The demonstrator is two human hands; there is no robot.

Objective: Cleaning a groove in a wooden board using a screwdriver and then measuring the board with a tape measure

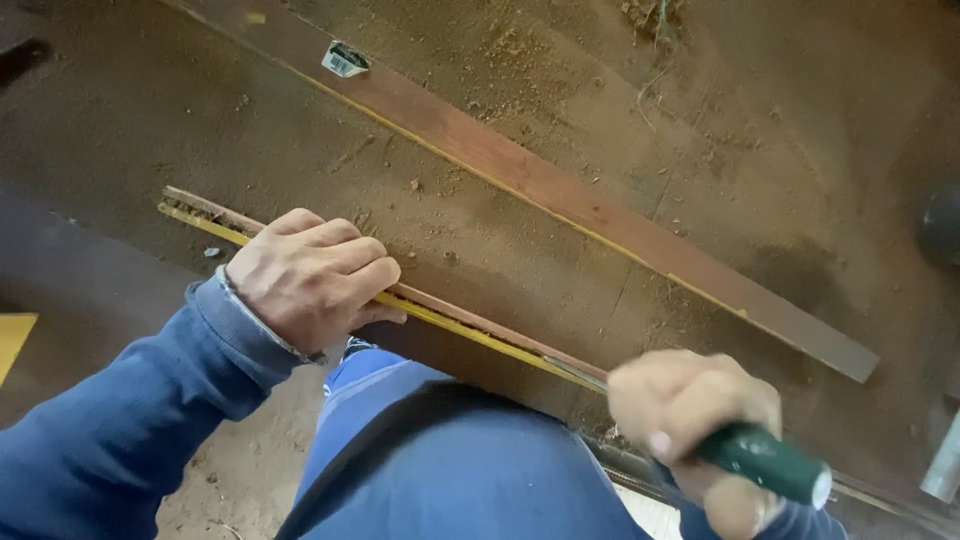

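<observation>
My left hand presses flat on a thin reddish-brown wooden strip with a yellow edge, which lies along the edge of a dark dusty board. My right hand grips the green handle of a tool. Its metal blade points left along the strip and sits at the seam between strip and board. The right hand is blurred.
A longer reddish-brown plank with a barcode sticker lies diagonally on the board farther away. Sawdust and wood chips cover the surface. My blue-clad knee is under the strip. A grey metal piece shows at the right edge.
</observation>
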